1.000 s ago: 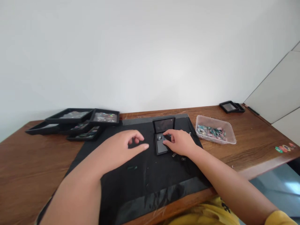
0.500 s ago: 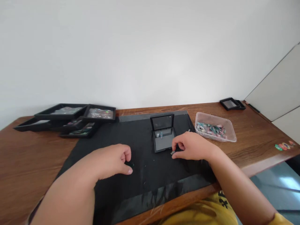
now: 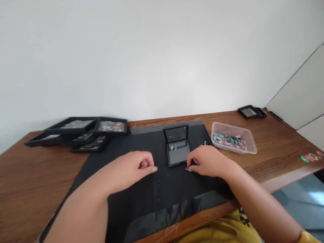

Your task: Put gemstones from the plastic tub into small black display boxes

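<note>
A small black box (image 3: 178, 157) lies on the black mat (image 3: 152, 195) with its lid (image 3: 176, 134) standing up behind it. A couple of small shiny pieces (image 3: 173, 147) rest at the back of its grey insert. My right hand (image 3: 209, 162) sits just right of the box's front corner, fingertips pinched on a small grey piece (image 3: 187, 168) down at the mat. My left hand (image 3: 134, 168) hovers left of the box, thumb and fingers pinched together. The small green piece that lay on the mat is no longer visible there.
A clear plastic tub (image 3: 249, 145) of colourful pieces stands right of the mat. Several black display trays (image 3: 86, 130) are stacked at the back left. Two small black boxes (image 3: 250, 112) sit at the far right corner. Round stickers (image 3: 310, 157) mark the wooden table's right edge.
My right hand left the box's inside and came down at its front right corner, pinching a grey piece. My left hand dropped onto the green piece on the mat, then lifted, pinched.
</note>
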Demonstrator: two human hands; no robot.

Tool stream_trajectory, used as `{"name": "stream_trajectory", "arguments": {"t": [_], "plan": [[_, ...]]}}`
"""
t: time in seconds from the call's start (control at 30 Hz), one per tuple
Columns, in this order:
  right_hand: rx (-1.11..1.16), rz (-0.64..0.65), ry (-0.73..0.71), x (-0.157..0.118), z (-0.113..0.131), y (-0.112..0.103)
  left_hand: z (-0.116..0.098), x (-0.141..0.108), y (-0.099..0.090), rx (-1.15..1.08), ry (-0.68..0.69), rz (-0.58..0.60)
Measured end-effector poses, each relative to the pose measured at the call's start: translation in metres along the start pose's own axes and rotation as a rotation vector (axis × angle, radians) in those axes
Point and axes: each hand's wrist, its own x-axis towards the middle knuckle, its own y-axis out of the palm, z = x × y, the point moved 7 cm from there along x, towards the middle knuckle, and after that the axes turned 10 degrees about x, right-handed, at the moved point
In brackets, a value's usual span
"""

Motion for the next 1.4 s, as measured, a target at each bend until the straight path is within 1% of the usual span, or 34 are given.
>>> {"name": "stream_trajectory", "arguments": {"t": [0.03, 0.07, 0.2, 0.43, 0.63, 0.77, 1.0, 1.13, 1.3, 1.4], "plan": [[-0.004, -0.002, -0.005, 0.000, 0.001, 0.001, -0.008, 0.001, -0.002, -0.001, 0.015, 0.015], [-0.006, -0.001, -0.009, 0.001, 0.002, 0.002, -0.014, 0.002, -0.006, -0.007, 0.017, -0.007], [-0.006, 0.014, -0.016, 0.002, 0.005, 0.005, -0.028, 0.007, -0.018, -0.042, 0.029, -0.137], [-0.002, 0.035, -0.019, 0.001, 0.007, 0.007, -0.039, 0.014, -0.014, -0.057, 0.051, -0.170], [0.028, 0.059, 0.005, 0.001, 0.006, 0.008, -0.044, 0.015, -0.017, -0.057, 0.054, -0.238], [0.058, 0.091, 0.014, 0.000, 0.005, 0.009, -0.046, 0.016, -0.016, -0.053, 0.061, -0.247], [0.049, 0.146, -0.026, -0.002, 0.007, 0.014, -0.043, 0.019, -0.011, -0.049, 0.058, -0.237], [0.023, 0.152, -0.038, -0.003, 0.008, 0.014, -0.041, 0.021, -0.009, -0.111, 0.063, -0.233], [0.007, 0.140, -0.050, -0.004, 0.011, 0.013, -0.043, 0.021, -0.007, -0.118, 0.070, -0.293], [0.033, 0.133, -0.057, -0.005, 0.012, 0.010, -0.049, 0.023, -0.002, -0.102, 0.123, -0.319]]}}
